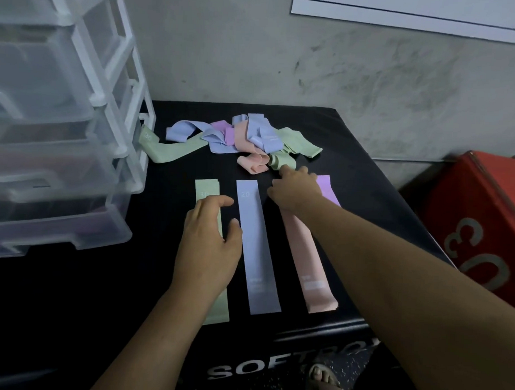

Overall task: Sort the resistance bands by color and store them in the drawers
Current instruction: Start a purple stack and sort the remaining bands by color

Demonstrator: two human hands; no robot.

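Four bands lie flat side by side on the black box top [367, 181]: a green band [207, 187], a blue band [256, 247], a pink band [309, 266] and a purple band [326, 187]. Behind them sits a tangled pile of bands [246, 136] in the same colours. My left hand [208, 242] rests flat on the green band, fingers relaxed. My right hand [294, 187] reaches over the pink and purple bands, fingertips touching a crumpled green band [281, 160] at the pile's front edge.
A clear plastic drawer unit [63, 129] stands at the left on the box, its drawers shut; one green band [161, 147] lies against its base. A red box [488, 226] stands on the floor to the right. A grey wall is behind. A sandalled foot [322, 381] shows below.
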